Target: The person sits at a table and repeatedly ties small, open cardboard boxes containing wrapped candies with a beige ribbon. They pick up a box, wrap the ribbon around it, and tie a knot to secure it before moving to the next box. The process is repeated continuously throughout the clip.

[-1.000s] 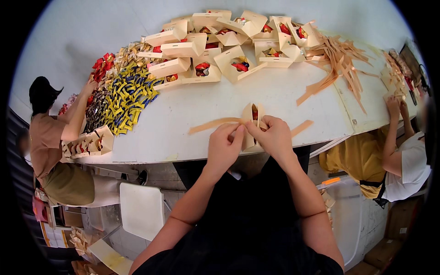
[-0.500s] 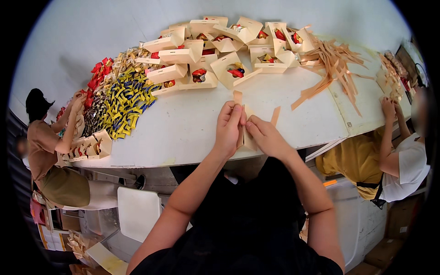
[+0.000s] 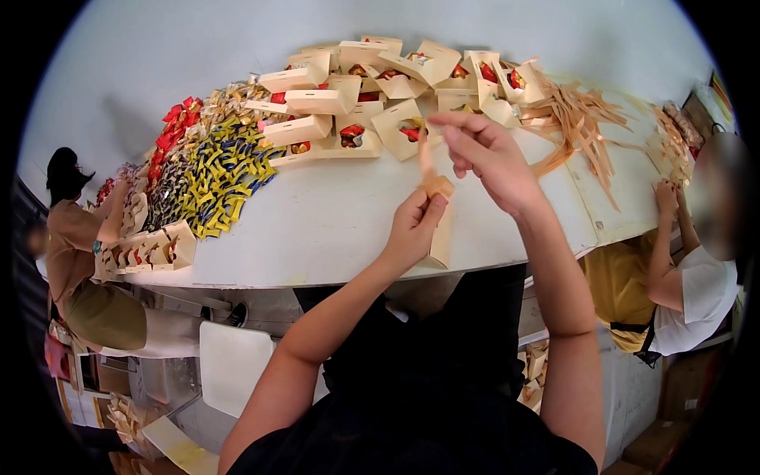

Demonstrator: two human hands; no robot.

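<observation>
I see the tan ribbon strip [image 3: 428, 162] running upright between my hands, above the white desk [image 3: 332, 222]. My left hand [image 3: 413, 229] pinches its folded lower end, nearer me; my right hand [image 3: 487, 154] grips the top. The ribbon looks thin, satiny and limp. Open cardboard gift boxes [image 3: 348, 99] lie beyond.

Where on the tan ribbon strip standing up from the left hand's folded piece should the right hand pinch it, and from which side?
Probably near its free upper end, from above and the right. The tan ribbon strip rises thin and roughly upright from the folded tan ribbon piece, whose base the left hand pinches. Only its upper part is exposed, and the right hand hangs beside it there, fingers curled.
</observation>
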